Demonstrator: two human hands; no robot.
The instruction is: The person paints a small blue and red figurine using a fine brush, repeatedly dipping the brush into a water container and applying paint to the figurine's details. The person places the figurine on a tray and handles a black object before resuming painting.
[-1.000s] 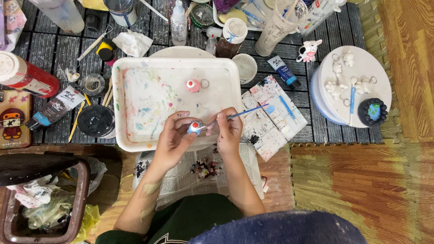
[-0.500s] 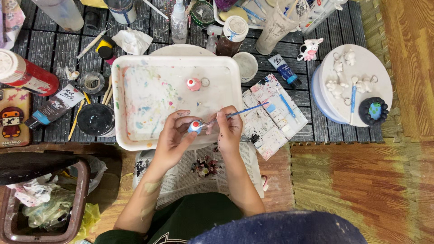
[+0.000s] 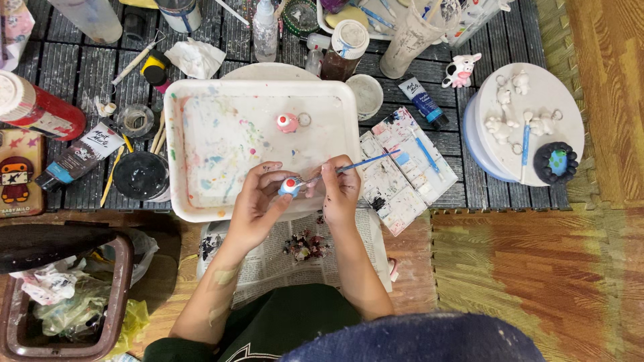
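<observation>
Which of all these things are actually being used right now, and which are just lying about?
In use:
left hand holding small figurine
right hand holding blue paintbrush
white tray beneath the hands

Lying about:
pink figurine on the tray
paint palette
cow figurine
black bowl
bin

Dark slatted table [image 3: 54, 57] over wooden floor [image 3: 604, 100] and woven mat [image 3: 537, 268].

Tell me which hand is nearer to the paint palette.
Right. The right hand sits just beside the paint palette, almost touching its left edge. The left hand is farther away, on the right hand's other side, holding the small figurine.
</observation>
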